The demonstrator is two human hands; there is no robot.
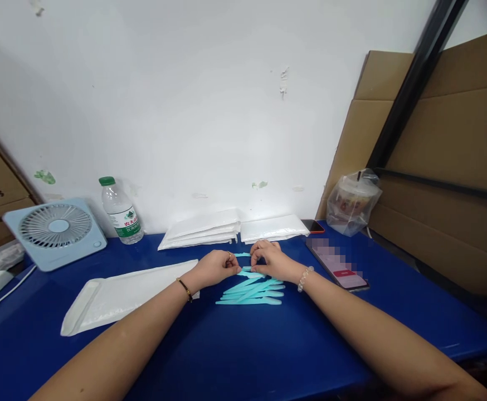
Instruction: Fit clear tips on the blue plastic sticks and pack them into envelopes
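Over the middle of the blue table, my left hand and my right hand face each other with fingers pinched. Between their fingertips runs a slim turquoise plastic stick, its ends covered by the fingers. Just below lies a loose pile of several similar turquoise sticks, each thin at one end and broader at the other, like eyebrow razors. Another turquoise piece shows behind the fingers. A white padded envelope lies flat beneath my left wrist, partly hidden by the forearm.
White padded envelopes are stacked at the wall, left and right. A light blue fan and a water bottle stand at left. A phone lies at right, before a bagged drink cup. Cardboard borders the right side.
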